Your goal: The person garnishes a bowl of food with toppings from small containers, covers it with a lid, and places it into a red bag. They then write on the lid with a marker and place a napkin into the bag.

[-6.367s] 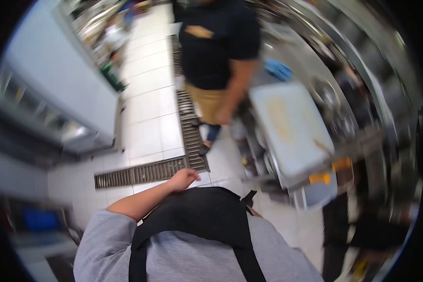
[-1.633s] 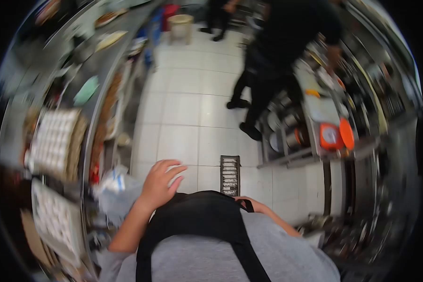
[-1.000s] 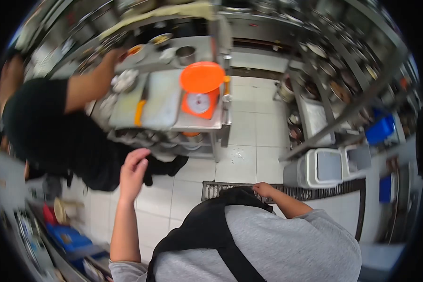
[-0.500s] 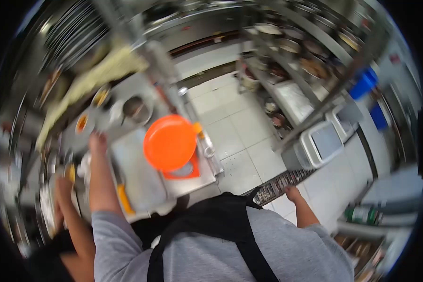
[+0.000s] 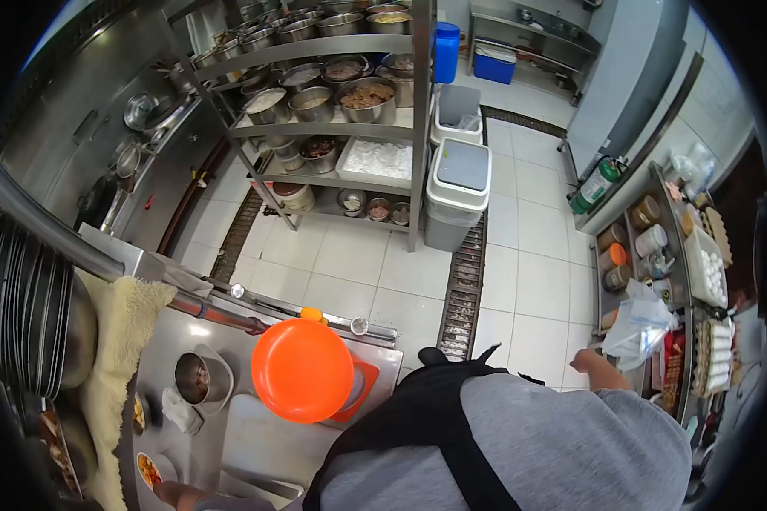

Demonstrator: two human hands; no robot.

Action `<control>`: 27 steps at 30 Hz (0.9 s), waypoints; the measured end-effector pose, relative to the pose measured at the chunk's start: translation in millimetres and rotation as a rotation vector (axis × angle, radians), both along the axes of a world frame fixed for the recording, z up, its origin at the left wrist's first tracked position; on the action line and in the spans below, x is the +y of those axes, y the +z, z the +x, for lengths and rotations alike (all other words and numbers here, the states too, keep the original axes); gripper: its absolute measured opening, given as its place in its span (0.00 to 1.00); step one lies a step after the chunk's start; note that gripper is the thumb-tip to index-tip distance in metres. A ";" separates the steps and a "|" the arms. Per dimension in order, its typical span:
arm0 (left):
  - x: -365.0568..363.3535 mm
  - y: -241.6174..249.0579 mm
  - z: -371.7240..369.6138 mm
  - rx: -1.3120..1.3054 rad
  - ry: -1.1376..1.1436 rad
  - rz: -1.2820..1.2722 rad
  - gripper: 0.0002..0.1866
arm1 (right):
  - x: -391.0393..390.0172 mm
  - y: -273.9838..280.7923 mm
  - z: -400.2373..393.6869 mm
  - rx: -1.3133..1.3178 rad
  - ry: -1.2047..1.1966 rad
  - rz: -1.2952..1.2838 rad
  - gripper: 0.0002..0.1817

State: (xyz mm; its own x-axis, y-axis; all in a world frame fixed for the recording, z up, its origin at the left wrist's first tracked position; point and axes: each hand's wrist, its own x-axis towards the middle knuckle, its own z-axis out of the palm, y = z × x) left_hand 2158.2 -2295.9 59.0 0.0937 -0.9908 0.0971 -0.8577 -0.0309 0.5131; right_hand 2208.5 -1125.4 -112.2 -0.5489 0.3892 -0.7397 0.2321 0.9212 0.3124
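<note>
My left hand [image 5: 175, 494] is at the lower left, its fingers closed at the rim of a small white bowl [image 5: 167, 467] holding orange and yellow pieces. My right hand [image 5: 585, 362] hangs out to the right over the floor, fingers curled, nothing visible in it. Between my hands, on the steel counter, sits a round orange lid or tray [image 5: 302, 370]. Left of it are a steel pot [image 5: 198, 379] with food inside, a crumpled white cloth [image 5: 181, 412] and a pale cutting board [image 5: 268, 443].
A metal rack [image 5: 315, 128] with several bowls of food stands ahead. Right of it are lidded grey bins [image 5: 456, 200] and a floor drain [image 5: 464, 289]. A green extinguisher [image 5: 595, 186] and shelves with jars [image 5: 652, 241] and egg trays [image 5: 714, 362] stand at the right.
My view has turned to the right, so the counter lies lower left. My left hand is now at the small bowl. The co-worker's arms at the left are out of view.
</note>
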 end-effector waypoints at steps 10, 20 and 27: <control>-7.4 -31.5 -40.0 -0.432 -0.151 -0.004 0.17 | -50.2 22.8 34.9 0.190 0.172 -0.286 0.19; -23.9 -32.7 -34.8 -0.627 -0.235 -0.039 0.15 | -61.7 66.6 121.6 0.039 -0.193 -0.166 0.18; -57.7 -18.6 12.4 -0.783 -0.395 -0.057 0.14 | -82.7 44.6 76.3 0.164 -0.123 -0.313 0.17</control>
